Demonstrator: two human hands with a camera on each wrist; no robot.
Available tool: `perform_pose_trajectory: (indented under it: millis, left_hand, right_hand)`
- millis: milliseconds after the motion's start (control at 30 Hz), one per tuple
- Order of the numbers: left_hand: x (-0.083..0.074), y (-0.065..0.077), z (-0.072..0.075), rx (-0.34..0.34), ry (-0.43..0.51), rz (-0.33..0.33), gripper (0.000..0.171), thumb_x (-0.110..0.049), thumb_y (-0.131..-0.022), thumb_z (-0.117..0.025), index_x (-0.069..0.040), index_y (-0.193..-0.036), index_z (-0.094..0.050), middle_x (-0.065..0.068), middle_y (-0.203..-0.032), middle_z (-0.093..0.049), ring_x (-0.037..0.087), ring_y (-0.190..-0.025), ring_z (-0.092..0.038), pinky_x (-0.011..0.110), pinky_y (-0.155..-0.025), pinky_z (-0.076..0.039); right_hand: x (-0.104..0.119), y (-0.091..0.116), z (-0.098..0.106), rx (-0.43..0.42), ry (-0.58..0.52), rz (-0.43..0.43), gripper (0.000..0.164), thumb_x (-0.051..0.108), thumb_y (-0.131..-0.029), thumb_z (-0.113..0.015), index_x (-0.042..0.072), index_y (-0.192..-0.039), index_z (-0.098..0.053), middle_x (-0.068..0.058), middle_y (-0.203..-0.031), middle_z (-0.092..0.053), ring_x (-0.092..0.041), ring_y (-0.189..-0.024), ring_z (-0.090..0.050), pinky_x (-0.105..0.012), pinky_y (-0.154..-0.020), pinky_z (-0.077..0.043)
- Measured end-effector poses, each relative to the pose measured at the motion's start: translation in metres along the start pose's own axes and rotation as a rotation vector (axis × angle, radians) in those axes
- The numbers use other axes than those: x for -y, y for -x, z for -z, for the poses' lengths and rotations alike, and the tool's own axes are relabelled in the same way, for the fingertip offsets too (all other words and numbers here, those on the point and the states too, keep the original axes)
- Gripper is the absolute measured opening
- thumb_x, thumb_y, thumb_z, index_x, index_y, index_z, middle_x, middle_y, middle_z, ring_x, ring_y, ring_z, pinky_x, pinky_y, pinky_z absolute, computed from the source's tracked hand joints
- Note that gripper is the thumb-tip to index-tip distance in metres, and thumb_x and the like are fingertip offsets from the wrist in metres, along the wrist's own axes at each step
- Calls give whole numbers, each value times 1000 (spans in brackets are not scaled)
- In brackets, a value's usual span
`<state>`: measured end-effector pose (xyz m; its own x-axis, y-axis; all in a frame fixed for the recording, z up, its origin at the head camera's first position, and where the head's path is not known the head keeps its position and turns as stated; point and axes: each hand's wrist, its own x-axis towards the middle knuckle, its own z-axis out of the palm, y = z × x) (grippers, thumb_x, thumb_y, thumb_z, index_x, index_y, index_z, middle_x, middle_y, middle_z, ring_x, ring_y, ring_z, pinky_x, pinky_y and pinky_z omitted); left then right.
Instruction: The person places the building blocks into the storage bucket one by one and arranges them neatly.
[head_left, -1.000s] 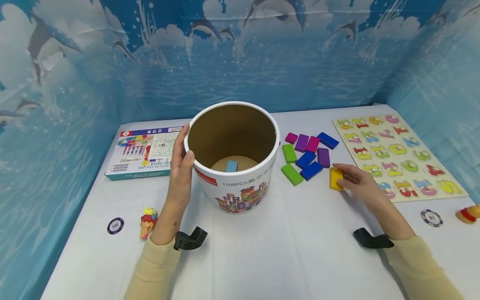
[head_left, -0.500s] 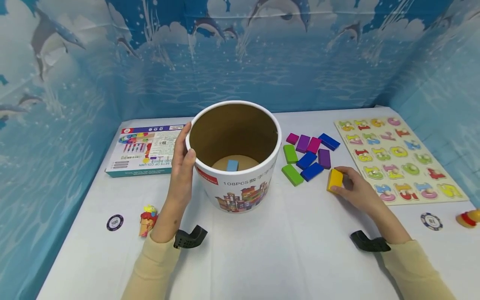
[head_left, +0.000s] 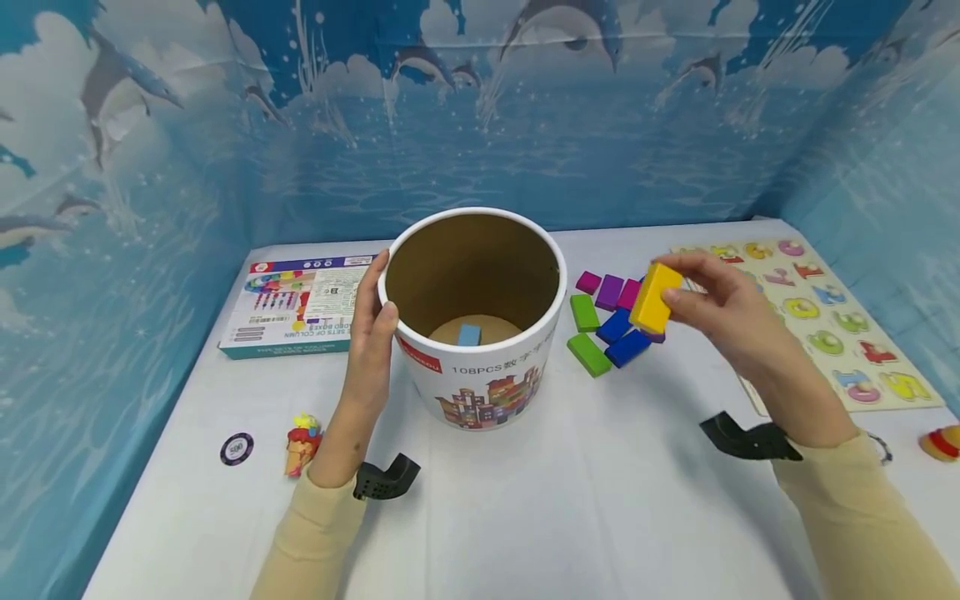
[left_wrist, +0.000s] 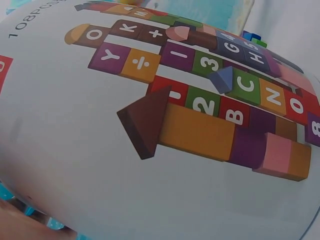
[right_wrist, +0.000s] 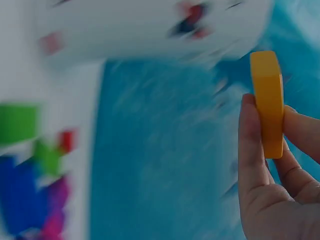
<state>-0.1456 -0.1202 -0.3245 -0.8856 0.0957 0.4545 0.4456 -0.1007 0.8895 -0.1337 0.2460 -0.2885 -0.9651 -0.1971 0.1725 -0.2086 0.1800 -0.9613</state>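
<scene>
My right hand point(head_left: 738, 321) pinches a yellow rectangular block point(head_left: 656, 297) between thumb and fingers, raised off the table in front of the coloured blocks. The right wrist view shows the yellow block point(right_wrist: 269, 107) upright in the fingertips. On the left, my left hand point(head_left: 369, 350) rests its extended fingers and thumb against the outer side of a large white bucket point(head_left: 480, 375), near the rim. A light blue block point(head_left: 469, 335) lies on the bucket's floor. Printed letter blocks on the bucket point(left_wrist: 75, 165) fill the left wrist view.
Green point(head_left: 588, 355), blue point(head_left: 627, 348), purple point(head_left: 610, 292) and magenta point(head_left: 588, 282) blocks lie right of the bucket. A number puzzle board point(head_left: 847, 333) is farther right. At left are a flat box point(head_left: 288, 308), a poker chip point(head_left: 237, 449) and an ice-cream toy point(head_left: 302, 446).
My right hand has lifted the yellow block off the table and moved it up, slightly to the left, over the edge of the block group. The left hand stays at the bucket.
</scene>
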Motion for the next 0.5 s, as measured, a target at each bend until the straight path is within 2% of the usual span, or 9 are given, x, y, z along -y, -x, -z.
perform_pose_trajectory:
  millis: [67,133,233,367,500]
  left_hand:
    - [0,0,-1,-1,-6,3,54,-26,-88,-39,-24,-140,-25,-9,-143,-21,11,-130,-19,52,-102,-20]
    - [0,1,-1,-1,-11,9,54,-26,-88,-39,-24,-140,-25,-10,-143,-21,10,-131,-18,52,-103,-19]
    - [-1,0,-1,-2,-18,12,53,-26,-88,-38,-25,-140,-25,-10,-143,-21,10,-131,-16,52,-103,-17]
    - [-3,0,-1,-3,-11,16,53,-24,-88,-37,-25,-140,-25,-10,-143,-21,11,-131,-16,52,-103,-17]
    - [-3,1,-1,-2,-4,33,53,-23,-88,-37,-25,-140,-25,-11,-142,-21,10,-131,-17,49,-104,-19]
  right_hand:
    - [32,-14,-12,77,-116,87,33,1,-88,-48,2,-121,-48,-14,-115,-41,-19,-88,-54,-21,-73,-50]
    - [61,-29,-29,143,-151,110,32,2,-88,-48,4,-120,-50,-15,-116,-41,-22,-91,-52,-23,-74,-50]
    - [90,-54,-59,210,-28,83,34,14,-87,-53,11,-121,-51,-8,-119,-43,-23,-98,-52,-26,-77,-49]
    - [98,-90,-92,347,112,12,38,27,-86,-56,17,-122,-51,-1,-119,-45,-21,-102,-52,-31,-82,-48]
    - [89,-115,-112,471,101,-114,34,18,-87,-54,14,-121,-51,-5,-115,-49,-21,-101,-52,-33,-82,-48]
